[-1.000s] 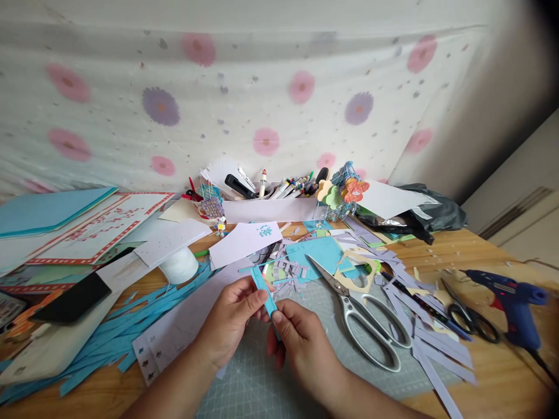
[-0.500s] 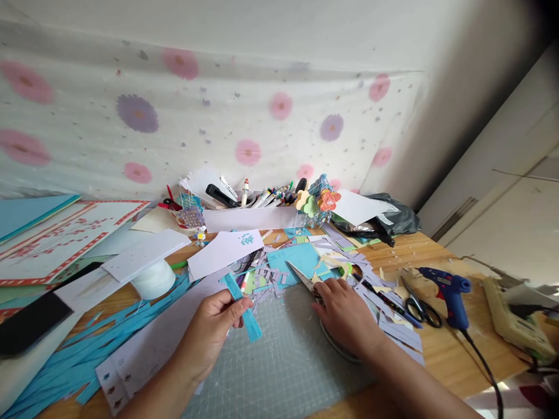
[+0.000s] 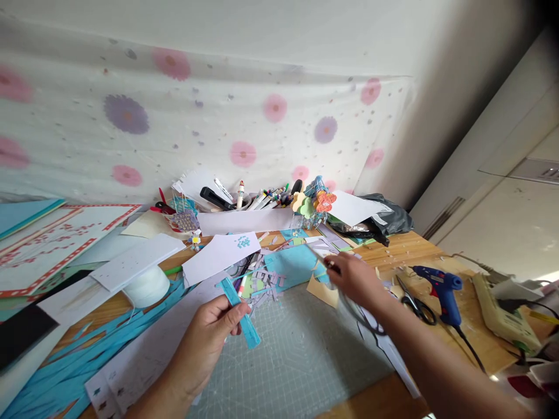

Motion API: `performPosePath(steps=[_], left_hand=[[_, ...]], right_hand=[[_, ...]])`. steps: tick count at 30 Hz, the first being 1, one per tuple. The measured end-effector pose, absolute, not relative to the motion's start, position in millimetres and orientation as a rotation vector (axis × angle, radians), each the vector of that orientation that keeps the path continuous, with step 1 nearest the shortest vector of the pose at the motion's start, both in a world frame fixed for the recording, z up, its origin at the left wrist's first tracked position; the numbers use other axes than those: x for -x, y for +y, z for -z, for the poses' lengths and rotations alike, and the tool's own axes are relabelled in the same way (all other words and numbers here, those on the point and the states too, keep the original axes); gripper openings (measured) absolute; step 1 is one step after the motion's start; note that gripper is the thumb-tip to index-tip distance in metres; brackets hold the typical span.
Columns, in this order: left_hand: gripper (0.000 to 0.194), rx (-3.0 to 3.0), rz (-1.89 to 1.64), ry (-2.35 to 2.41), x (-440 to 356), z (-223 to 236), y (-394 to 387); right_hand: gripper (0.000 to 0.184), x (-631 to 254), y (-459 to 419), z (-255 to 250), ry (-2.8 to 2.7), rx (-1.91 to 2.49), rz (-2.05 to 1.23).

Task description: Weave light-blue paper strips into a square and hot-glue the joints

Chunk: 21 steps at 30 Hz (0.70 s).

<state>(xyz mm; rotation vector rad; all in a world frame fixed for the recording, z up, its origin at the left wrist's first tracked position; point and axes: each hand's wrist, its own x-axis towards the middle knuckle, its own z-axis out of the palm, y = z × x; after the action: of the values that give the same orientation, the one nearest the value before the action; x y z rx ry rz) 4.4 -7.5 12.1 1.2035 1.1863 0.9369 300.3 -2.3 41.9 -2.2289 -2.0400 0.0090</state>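
My left hand pinches a short folded strip of blue paper between thumb and fingers, tilted above the cutting mat. My right hand is closed around the handles of a pair of scissors, whose pale blades point away to the left over paper scraps. Its fingers are partly smeared by motion. Below that wrist shows a pale rounded thing, partly hidden, whose kind I cannot make out. A blue paper sheet lies past the mat, between my hands, with lilac scraps beside it.
Blue paper strips and a white spool lie left. A blue glue gun with its cord and black-handled scissors are right. Pens and paper flowers stand along the back.
My right hand has moved up and right with the scissors, among the scraps. A beige scrap shows near it. My left hand keeps the blue strip in nearly the same place.
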Motion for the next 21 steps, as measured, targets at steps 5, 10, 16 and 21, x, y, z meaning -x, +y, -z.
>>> performPosePath(steps=[5, 10, 16, 21], left_hand=[[0.032, -1.21, -0.958, 1.128, -10, -21, -11], [0.029, -1.166, -1.008, 1.103, -11, -20, -14], [0.032, -1.055, -0.871, 0.993, -12, -18, -18], [0.024, -1.192, -0.763, 0.972, -15, -18, -23]], right_hand=[[0.029, -354, 45, -54, -1.94, 2.419, -0.018], [0.023, -373, 69, -33, -1.933, 2.452, -0.047], [0.028, -365, 62, -23, -1.873, 2.33, 0.023], [0.034, -295, 23, -36, -1.821, 1.848, -0.115]])
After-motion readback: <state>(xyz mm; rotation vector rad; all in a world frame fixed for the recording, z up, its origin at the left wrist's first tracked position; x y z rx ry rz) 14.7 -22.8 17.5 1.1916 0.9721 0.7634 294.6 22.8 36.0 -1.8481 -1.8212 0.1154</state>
